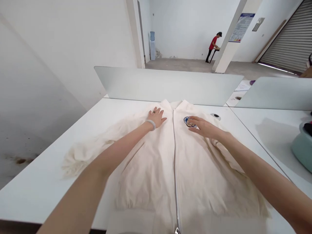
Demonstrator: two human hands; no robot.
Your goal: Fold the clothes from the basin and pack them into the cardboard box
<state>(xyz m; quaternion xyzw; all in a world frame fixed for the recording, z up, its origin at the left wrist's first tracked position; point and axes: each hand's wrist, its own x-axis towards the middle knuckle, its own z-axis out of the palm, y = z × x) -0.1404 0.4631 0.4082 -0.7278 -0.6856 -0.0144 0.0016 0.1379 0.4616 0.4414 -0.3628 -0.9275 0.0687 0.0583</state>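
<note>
A cream zip-up jacket [161, 169] lies front side up on the white table, collar at the far end. Its long zipper [175, 172] runs down the middle, with the pull [177, 230] at the near edge. My left hand [156, 117] rests flat with fingers spread on the chest, left of the zipper; a pale bangle [152, 124] is on that wrist. Over the round blue embroidered patch [186, 120] on the other side, my right hand [203, 126] has its fingers extended, partly covering it. The left sleeve [80, 156] lies bunched out to the side.
A frosted divider [168, 84] stands along the table's far edge. An oval cable hole [215, 116] is right of the collar. A pale green basin [303, 146] sits on the adjoining table. A person in red [213, 44] stands at a small table across the room.
</note>
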